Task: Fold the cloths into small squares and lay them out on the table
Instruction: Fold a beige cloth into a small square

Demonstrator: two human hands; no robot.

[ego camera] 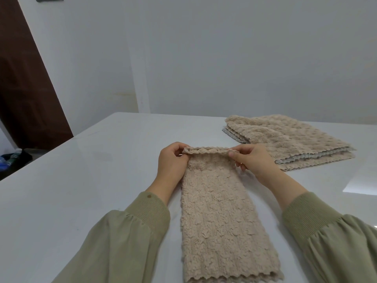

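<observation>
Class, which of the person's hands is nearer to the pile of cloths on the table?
Right. The right hand sits just left of the pile; the left hand is farther left, across the folded cloth.

No legible text, label or number anywhere

Both arms reach forward, left grip (172, 162) and right grip (253, 160) each pinching the cloth (216, 211).
</observation>
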